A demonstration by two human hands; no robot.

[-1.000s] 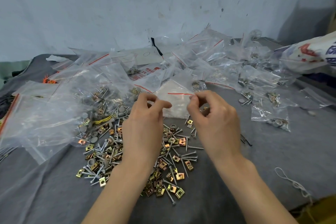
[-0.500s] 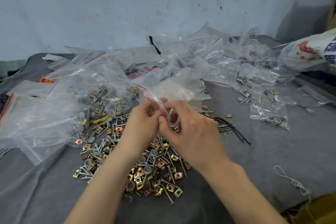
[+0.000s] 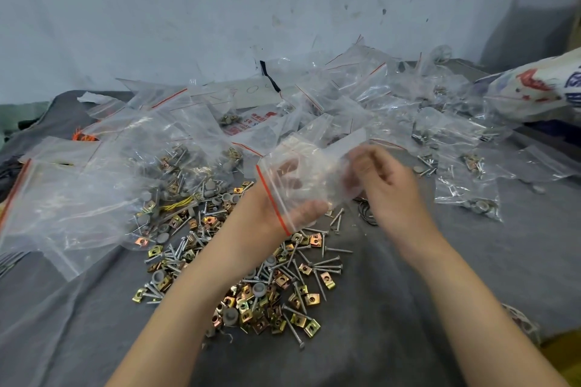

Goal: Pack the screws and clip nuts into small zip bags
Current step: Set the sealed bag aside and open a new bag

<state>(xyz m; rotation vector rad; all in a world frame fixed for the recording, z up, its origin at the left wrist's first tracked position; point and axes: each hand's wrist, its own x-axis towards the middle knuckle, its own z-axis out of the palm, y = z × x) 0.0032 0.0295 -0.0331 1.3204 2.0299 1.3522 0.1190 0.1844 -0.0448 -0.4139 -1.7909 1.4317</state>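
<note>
I hold a small clear zip bag (image 3: 314,173) with a red seal strip above the table. My left hand (image 3: 251,223) grips it at the mouth end, with thumb and fingers showing through the plastic. My right hand (image 3: 390,192) is blurred and pinches the bag's far side with curled fingers. Beneath my hands, a loose pile of silver screws and gold clip nuts (image 3: 276,286) lies on the grey cloth (image 3: 408,308), mixed with some grey round caps.
A large clear bag (image 3: 78,198) partly filled with hardware sits to the left. Several small filled bags (image 3: 465,192) and empty zip bags (image 3: 345,88) are heaped behind and to the right. Black loops (image 3: 364,214) lie by my right hand. A printed sack (image 3: 534,91) is far right.
The bag was stretched flat between both hands, then drawn together. Now it is swung round with its red strip over my left hand, and my right hand has moved to its far side.
</note>
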